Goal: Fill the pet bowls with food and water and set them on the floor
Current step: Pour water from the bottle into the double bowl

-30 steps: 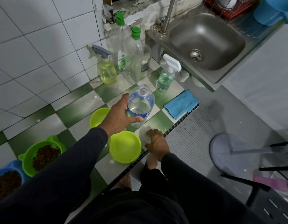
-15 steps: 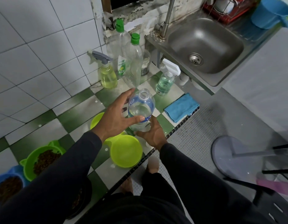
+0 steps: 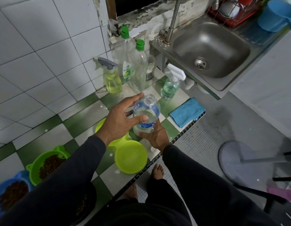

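An uncapped clear water bottle with a blue label, partly full, is held above the green-and-white tiled counter. My left hand grips its side, thumb across the front. My right hand cups its base from below. Just under the bottle lie two lime-green bowls: one near the counter's front edge, the other mostly hidden behind my left wrist. At the lower left a green eared bowl and a blue bowl both hold brown kibble.
Two spray bottles, two tall green-capped bottles and a glass jar stand at the back. A folded blue cloth lies right of the bottle. A steel sink sits to the right. My bare feet are on grey mosaic floor.
My right hand has left the counter's edge and come up under the bottle's base. The bottle has stayed upright in my left hand, lifted slightly.
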`<state>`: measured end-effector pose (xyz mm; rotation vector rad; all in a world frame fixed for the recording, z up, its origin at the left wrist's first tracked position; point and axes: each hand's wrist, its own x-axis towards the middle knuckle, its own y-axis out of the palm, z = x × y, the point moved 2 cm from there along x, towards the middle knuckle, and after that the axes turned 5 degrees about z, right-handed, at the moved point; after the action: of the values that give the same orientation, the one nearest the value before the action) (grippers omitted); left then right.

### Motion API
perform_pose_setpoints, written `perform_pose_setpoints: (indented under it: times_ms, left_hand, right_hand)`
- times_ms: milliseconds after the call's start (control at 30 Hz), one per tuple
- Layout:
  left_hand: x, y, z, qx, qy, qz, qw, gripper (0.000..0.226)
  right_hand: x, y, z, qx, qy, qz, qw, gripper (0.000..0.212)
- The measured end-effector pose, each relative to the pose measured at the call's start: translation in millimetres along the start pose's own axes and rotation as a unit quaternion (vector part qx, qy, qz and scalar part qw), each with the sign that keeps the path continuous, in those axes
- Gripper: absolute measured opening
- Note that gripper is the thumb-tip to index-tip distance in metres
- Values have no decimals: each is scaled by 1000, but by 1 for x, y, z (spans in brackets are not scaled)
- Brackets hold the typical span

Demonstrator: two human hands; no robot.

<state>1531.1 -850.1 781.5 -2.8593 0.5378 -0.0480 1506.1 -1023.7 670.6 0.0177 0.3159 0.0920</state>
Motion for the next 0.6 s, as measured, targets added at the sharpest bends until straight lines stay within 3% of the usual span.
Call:
perform_pose_setpoints:
  times_ms: [133, 333, 433, 600]
  left_hand:
    - [0, -1, -1, -10, 2, 2, 1000, 75]
    - [-4, -3, -7, -51, 10, -16, 998, 76]
    - [-9, -4, -14, -69, 18, -29, 997, 78]
    - [-22, -2, -27, -86, 45, -38, 995, 78]
  right_hand:
    - [-3, -2, 5, -72, -6, 0, 997, 76]
    - [-12, -4, 26, -40, -28, 9, 999, 71]
    - [-17, -8, 42, -139, 3, 11, 990, 72]
    - [-37, -16, 52, -250, -54, -12, 967, 72]
